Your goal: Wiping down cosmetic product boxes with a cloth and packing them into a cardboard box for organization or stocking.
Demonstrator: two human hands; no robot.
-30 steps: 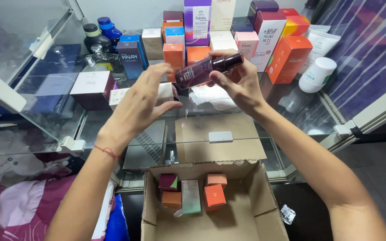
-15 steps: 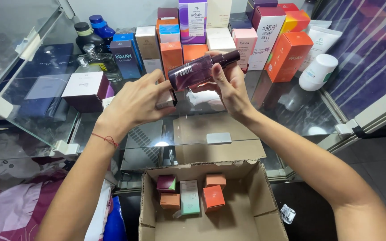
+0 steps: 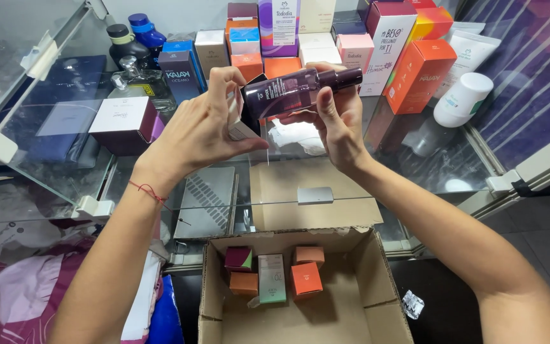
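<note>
Two hands raised over a glass-topped bench [image 3: 326, 185], seen from the head camera. Right hand [image 3: 338, 124] curled around a dark purple cylindrical bottle [image 3: 294, 91] with a dark cap, held almost level, cap end pointing right, fingers behind the body and thumb across the lower front. Left hand [image 3: 208, 127] pinching a small dark purple carton with a pale open flap [image 3: 244, 118], thumb below and fingers arched over its top; bottle base just inside or at the carton mouth, cannot tell which. Thin red string bracelet [image 3: 149, 191] around the left wrist.

Behind the hands, rows of upright cartons on the bench: tall orange carton [image 3: 423, 75] at right, white carton with red lettering [image 3: 386, 44], pale pink carton [image 3: 354, 51], purple and white carton [image 3: 279, 25], dark blue carton [image 3: 179, 75]. White squat tube with rounded cap [image 3: 463, 99] far right, near the bench edge. Clear glass perfume flask [image 3: 136, 79] and two dark bottles, one black-capped [image 3: 120, 39] and one blue-capped [image 3: 144, 28], at left. White and maroon square box [image 3: 124, 124] just left of the left hand. Crumpled white paper [image 3: 297, 137] under the right hand.

Below the bench, open brown cardboard box [image 3: 377, 274] on the floor, holding several small cartons: two orange [image 3: 305, 280], one pale green [image 3: 271, 278], one purple and green [image 3: 239, 258]. Silver foil scrap [image 3: 413, 304] just right of the box.
</note>
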